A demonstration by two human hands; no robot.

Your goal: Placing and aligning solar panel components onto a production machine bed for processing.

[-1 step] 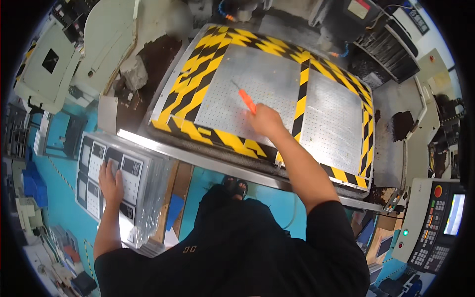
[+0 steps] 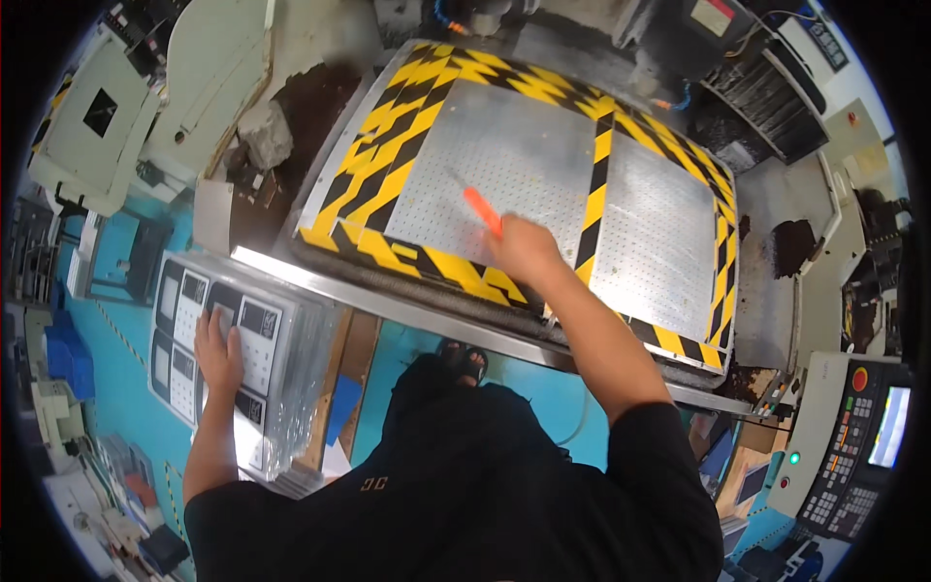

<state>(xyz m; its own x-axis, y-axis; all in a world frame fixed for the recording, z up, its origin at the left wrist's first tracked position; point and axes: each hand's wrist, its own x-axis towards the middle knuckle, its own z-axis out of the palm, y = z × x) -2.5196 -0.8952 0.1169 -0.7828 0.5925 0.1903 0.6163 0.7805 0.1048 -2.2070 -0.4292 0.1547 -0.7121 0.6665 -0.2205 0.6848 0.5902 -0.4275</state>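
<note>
My right hand (image 2: pixel 529 254) is closed around a slim tool with an orange handle (image 2: pixel 482 210) and a thin grey shaft, slightly blurred. Its tip points forward and left over a metal plate (image 2: pixel 504 126) dotted with small holes, and I cannot tell whether it touches. Yellow and black striped tape (image 2: pixel 407 175) borders the plate, and one strip divides it in two. To the left, my left hand (image 2: pixel 219 354) lies with fingers spread on the top sheet of a stack of printed panels (image 2: pixel 179 301) in grey, white and black. The stack's edges look wrapped in clear film.
A metal rail (image 2: pixel 388 308) runs along the machine bed's near edge. At right stands a control panel (image 2: pixel 842 466) with buttons, a red knob and a lit screen. Machine parts (image 2: pixel 766 97) rise behind the plate. A blue bin (image 2: pixel 68 354) sits at far left.
My right hand and the orange-handled tool have come slightly nearer to me over the plate. The left hand stays on the panels. The whole view has shifted a little.
</note>
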